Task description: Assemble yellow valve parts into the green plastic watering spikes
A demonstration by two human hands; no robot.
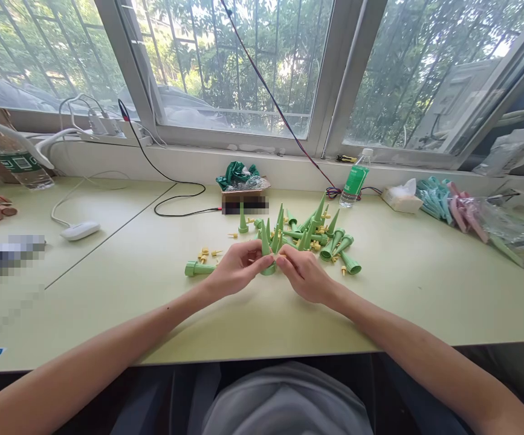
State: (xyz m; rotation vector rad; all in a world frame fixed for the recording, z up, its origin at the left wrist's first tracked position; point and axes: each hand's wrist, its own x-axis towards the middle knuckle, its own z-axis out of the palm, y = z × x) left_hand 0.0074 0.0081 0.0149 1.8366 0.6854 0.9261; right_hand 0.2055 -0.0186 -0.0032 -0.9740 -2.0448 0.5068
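Note:
My left hand is closed around a green plastic plant-watering spike, whose pointed end sticks up and whose wide base shows below the fingers. Right beside it, my right hand pinches thumb and forefinger together close to the spike; what sits between those fingertips is too small and covered to make out. More green spikes lie or stand in a heap behind both hands. Small yellow plastic pieces are scattered among them. One spike lies on its side left of my left hand.
On the pale table, a small box with green wrapping stands at the back. A water bottle and tissue pack stand back right, near bagged pastel items. A white device and black cable lie left.

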